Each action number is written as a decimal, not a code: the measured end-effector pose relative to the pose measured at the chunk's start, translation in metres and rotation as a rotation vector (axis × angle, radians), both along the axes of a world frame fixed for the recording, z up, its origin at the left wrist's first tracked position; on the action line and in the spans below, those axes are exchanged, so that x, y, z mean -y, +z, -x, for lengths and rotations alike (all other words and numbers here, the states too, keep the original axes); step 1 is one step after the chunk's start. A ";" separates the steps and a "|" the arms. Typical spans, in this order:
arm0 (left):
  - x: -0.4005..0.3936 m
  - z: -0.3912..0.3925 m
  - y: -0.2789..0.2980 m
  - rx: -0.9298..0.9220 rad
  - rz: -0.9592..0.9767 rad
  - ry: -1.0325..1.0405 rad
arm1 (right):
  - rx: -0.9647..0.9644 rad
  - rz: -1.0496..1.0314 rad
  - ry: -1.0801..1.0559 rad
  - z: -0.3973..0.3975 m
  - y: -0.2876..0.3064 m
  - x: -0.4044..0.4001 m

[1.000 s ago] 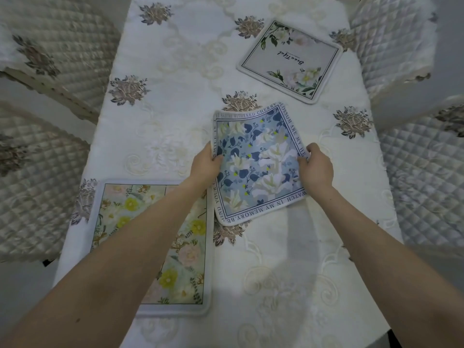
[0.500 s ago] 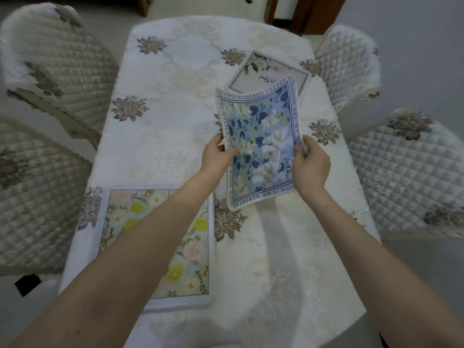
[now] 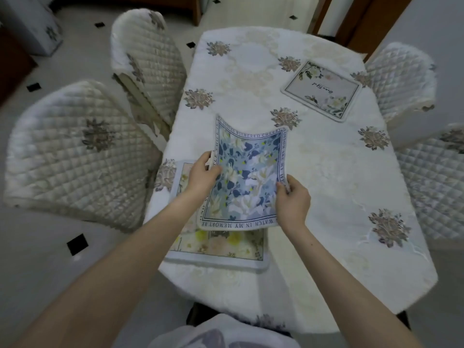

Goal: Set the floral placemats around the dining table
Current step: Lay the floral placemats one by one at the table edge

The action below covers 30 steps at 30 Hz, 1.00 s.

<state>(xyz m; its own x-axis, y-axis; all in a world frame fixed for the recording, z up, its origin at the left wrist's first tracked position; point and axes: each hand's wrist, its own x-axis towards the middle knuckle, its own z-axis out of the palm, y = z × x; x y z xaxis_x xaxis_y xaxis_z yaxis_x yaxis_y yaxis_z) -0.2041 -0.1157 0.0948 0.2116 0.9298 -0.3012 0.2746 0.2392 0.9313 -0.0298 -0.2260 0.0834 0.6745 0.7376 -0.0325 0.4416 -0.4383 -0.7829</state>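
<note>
I hold a blue floral placemat [image 3: 247,177] with a lettered border in the air above the table [image 3: 326,172]. My left hand [image 3: 202,173] grips its left edge and my right hand [image 3: 292,197] grips its right edge. The mat sags between them and hangs over the near left side of the table. Under it lies a yellow-and-pink floral placemat [image 3: 226,247], partly hidden. A white placemat with green leaves [image 3: 322,90] lies flat at the far right of the table.
The table wears a white embroidered cloth. Quilted chairs stand around it: two on the left [image 3: 75,156] [image 3: 148,61], two on the right [image 3: 404,76] [image 3: 437,182]. A tiled floor with small black squares shows on the left.
The blue placemat has been lifted off the middle of the table and carried left, over the yellow placemat. The view has pulled back and swung left.
</note>
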 end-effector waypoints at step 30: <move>0.014 0.105 -0.093 -0.794 0.040 -0.102 | 0.216 0.569 0.064 0.059 -0.073 0.052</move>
<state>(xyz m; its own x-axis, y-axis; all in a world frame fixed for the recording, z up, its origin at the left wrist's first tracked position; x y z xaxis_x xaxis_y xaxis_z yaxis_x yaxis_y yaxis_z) -0.3087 -0.1294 0.0014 0.0033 0.9026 -0.4305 0.8739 0.2066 0.4399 -0.0885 -0.2784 0.0103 0.6645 0.6840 -0.3010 0.6038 -0.7287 -0.3231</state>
